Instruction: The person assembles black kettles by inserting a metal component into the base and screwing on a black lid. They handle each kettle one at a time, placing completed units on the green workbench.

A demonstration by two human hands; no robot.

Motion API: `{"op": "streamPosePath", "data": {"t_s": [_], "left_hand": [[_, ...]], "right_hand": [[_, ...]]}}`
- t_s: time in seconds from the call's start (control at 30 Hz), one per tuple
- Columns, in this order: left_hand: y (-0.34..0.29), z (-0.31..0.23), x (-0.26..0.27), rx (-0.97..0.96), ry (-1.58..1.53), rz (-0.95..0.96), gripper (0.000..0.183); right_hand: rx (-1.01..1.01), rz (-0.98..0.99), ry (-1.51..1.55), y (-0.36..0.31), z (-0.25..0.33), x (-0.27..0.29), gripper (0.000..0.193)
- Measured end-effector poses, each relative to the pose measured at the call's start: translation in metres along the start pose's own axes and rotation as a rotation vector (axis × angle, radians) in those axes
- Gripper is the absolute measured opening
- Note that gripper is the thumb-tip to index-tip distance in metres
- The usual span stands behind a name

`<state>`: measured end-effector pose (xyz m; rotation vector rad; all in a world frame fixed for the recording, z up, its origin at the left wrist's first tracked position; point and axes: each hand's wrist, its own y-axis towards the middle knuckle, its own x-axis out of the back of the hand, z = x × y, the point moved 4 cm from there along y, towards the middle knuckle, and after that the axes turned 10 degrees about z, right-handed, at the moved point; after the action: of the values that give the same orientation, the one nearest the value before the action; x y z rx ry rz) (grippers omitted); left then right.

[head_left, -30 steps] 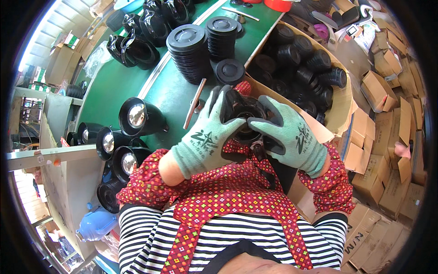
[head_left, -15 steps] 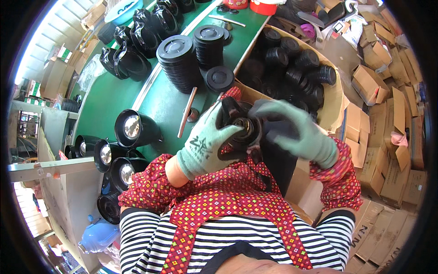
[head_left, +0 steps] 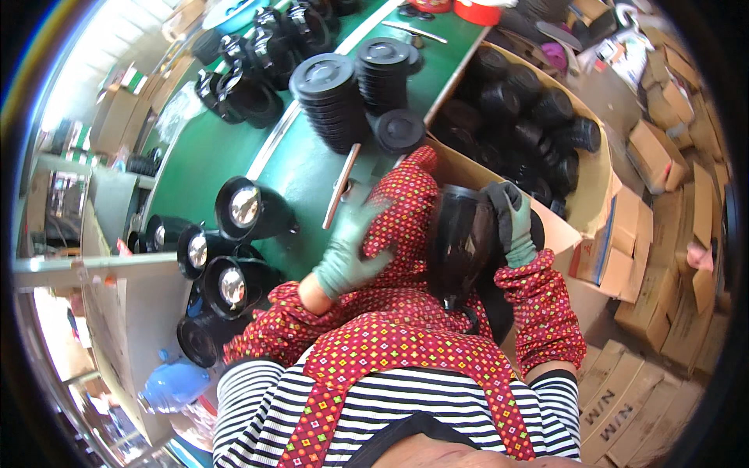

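Note:
A glossy black jug body (head_left: pixel 459 243) rests against my lap, over the red patterned apron. The gloved fingers of my right hand (head_left: pixel 512 222) are closed on its right side; the exact grip is partly hidden. To its left, my left hand (head_left: pixel 351 253) is apart from the jug body, fingers spread and a little blurred, with nothing visible in it. Just beyond that hand, a metal rod (head_left: pixel 341 187) lies on the green table (head_left: pixel 300 183). Several black funnel-shaped bodies with shiny silver insides, one of them a black body (head_left: pixel 248 207), lie left of my left hand.
Stacks of round black lids (head_left: pixel 331 101) stand on the table, with one lid stack (head_left: pixel 400 131) lower. Glossy black jugs (head_left: pixel 248 97) fill the far left. A carton (head_left: pixel 607 160) of black ribbed parts is at right. Cardboard boxes (head_left: pixel 659 160) pile beyond it.
My left hand has let go of the jug body and moved left. The jug body has turned so its glossy side shows, and my right hand has closed on it. The view has shifted slightly.

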<state>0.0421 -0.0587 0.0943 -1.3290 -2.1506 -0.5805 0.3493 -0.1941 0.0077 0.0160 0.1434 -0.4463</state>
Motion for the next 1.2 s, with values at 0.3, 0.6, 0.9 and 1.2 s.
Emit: {"op": "streamPosePath", "data": {"t_s": [0.3,0.6,0.9,1.2], "left_hand": [[-0.010,0.159,0.003,0.532,0.206,-0.121,0.074],[0.078,-0.012,0.040,0.280,-0.105,0.061,0.058],[0.169,-0.092,0.061,0.191,-0.372,0.375,0.050],[0.192,-0.108,-0.018,-0.488,-0.344,0.666,0.035]], "right_hand": [[0.136,0.039,-0.080,-0.038,0.030,-0.043,0.009],[0.325,0.346,-0.721,-0.009,0.114,-0.036,0.022],[0.551,0.528,-0.676,0.108,0.077,-0.023,0.034],[0.512,0.710,-0.490,0.088,-0.024,-0.022,0.035]]}}
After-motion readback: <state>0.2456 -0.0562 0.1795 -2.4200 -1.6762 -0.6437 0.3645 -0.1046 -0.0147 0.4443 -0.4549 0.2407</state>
